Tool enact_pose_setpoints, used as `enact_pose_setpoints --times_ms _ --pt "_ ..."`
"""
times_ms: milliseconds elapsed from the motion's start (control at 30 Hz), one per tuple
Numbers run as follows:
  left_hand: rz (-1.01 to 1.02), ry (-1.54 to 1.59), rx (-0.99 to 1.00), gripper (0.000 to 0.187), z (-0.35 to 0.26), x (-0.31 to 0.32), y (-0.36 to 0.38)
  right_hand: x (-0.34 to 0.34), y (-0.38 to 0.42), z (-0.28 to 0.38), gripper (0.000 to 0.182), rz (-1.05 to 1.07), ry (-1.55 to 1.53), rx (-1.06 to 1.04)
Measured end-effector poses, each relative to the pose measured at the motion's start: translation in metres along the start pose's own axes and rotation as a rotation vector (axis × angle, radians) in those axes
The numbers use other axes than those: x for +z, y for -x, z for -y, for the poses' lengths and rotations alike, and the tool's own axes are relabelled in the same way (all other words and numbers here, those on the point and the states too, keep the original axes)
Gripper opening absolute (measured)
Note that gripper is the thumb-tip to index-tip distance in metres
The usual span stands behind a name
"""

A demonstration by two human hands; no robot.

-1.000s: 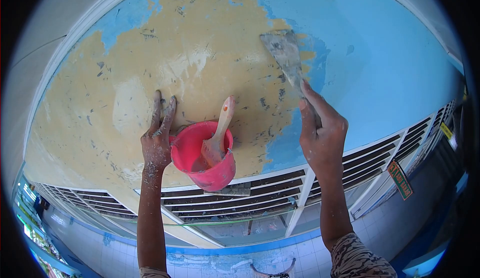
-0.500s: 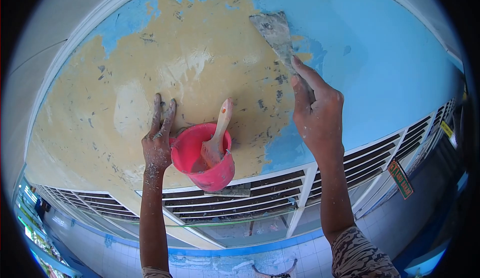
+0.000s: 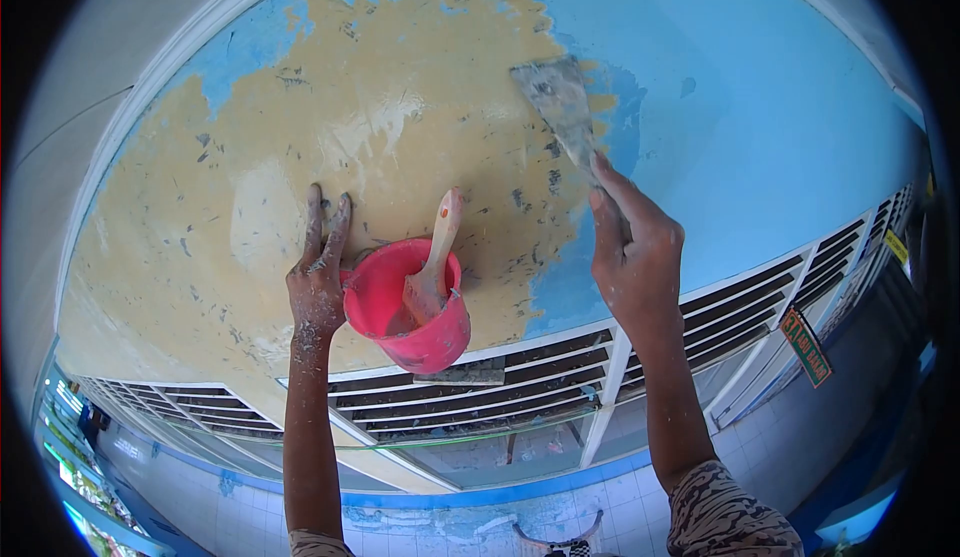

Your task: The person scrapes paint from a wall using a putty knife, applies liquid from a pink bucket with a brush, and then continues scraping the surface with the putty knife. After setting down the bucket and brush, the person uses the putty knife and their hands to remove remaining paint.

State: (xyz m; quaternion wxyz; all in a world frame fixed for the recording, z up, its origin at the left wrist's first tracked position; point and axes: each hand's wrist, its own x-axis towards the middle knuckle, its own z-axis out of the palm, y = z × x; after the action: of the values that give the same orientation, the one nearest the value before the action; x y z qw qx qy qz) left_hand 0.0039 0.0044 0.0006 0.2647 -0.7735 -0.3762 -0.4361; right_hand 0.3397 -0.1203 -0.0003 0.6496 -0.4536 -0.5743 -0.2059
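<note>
My right hand (image 3: 640,257) grips the handle of a scraper (image 3: 560,105), whose wide, smeared blade lies against the wall where beige meets blue paint. My left hand (image 3: 316,292) is beside a pink bucket (image 3: 430,342), two fingers stretched up on the beige patch (image 3: 270,157); its other fingers are by the bucket's handle, so the hold is partly hidden. A brush (image 3: 437,247) with a pale handle stands in the bucket, leaning on its rim. Dark specks dot both hands and the beige patch.
Blue wall (image 3: 760,147) lies to the right. Below the wall run white louvred vents (image 3: 470,402), with a flat piece (image 3: 460,371) resting among the slats. A small sign (image 3: 805,347) hangs at the right. A tiled surface (image 3: 420,537) shows at the bottom.
The scraper and my right hand have moved down. Beige now covers more of the wall above the blade, where blue showed before. My left hand and the bucket have barely moved.
</note>
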Motion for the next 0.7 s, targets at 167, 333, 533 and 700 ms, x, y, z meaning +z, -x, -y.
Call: enact_pose_setpoints --times_ms 167,333,533,700 --pt "-0.04 -0.043 0.054 0.079 0.0 0.002 -0.002 0.011 -0.061 0.02 0.033 -0.046 0.02 -0.048" --pt "-0.028 -0.033 0.038 0.079 -0.003 0.003 0.001 0.0 -0.068 0.017 0.035 -0.037 -0.049 -0.068" --pt "-0.026 -0.02 0.018 0.081 0.003 0.003 -0.002 0.002 -0.008 -0.007 0.035 -0.049 0.004 -0.1" --pt "-0.048 -0.04 0.063 0.08 0.003 0.002 -0.003 0.011 -0.105 0.04 0.032 -0.028 0.052 -0.113"
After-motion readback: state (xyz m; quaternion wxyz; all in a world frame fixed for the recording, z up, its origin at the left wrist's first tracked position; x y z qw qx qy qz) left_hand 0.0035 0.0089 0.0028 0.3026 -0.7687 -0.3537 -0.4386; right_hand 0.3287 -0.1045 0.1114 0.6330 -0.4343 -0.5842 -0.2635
